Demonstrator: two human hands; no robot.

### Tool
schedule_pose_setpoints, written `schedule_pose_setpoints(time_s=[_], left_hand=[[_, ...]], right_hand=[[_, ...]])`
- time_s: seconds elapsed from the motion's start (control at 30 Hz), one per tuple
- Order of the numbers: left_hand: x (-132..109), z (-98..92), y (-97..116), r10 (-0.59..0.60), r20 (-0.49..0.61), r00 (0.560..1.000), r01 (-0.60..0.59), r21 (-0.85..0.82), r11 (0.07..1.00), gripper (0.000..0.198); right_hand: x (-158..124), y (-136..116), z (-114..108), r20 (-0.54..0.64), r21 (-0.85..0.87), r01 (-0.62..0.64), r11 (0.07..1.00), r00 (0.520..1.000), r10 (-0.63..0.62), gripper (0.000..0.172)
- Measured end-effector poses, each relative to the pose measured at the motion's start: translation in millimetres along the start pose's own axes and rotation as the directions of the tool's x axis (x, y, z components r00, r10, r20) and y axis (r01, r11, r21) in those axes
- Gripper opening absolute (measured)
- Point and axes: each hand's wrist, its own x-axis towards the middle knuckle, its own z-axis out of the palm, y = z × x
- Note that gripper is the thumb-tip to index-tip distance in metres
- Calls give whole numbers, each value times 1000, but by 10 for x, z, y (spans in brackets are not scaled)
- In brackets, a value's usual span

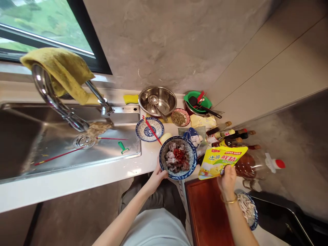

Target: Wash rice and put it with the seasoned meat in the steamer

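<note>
My left hand [159, 177] grips the near-left rim of a blue-and-white bowl [163, 160], its thumb on the edge. Inside the bowl lie pale and dark pieces of raw meat [170, 164], topped with a heap of chopped red chili [180, 155]. To the right, my right hand [229, 177] is closed around the lower right part of a yellow seasoning pouch [217, 163], held up above the corner of a red-brown cutting board [208, 212]. Whether the pouch is torn open cannot be seen.
A patterned plate [150, 130] with red chopsticks [152, 130] stands beside the sink [64, 153]. Behind are a steel basin [167, 102], a dish of dried spice [180, 117] and a green basin [191, 96]. Several bottles [217, 136] and an oil jug [252, 165] crowd the right side.
</note>
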Motion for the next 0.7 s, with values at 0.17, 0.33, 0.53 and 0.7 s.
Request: schedule_pose_setpoints(time_s=[0.17, 0.33, 0.53, 0.7], left_hand=[[-25, 21, 112, 0, -30, 1000, 0, 3, 1000, 71], [-18, 64, 185, 26, -29, 999, -26, 9, 1000, 68], [4, 102, 195, 23, -27, 999, -23, 8, 1000, 68], [41, 95, 99, 26, 11, 1000, -26, 24, 999, 72]], right_hand=[[-180, 197, 290, -66, 343, -53, 938, 995, 80, 65], [-135, 168, 212, 102, 298, -126, 946, 990, 99, 67], [13, 58, -111, 126, 49, -17, 999, 992, 11, 40], [49, -472, -315, 421, -373, 189, 908, 907, -16, 33]])
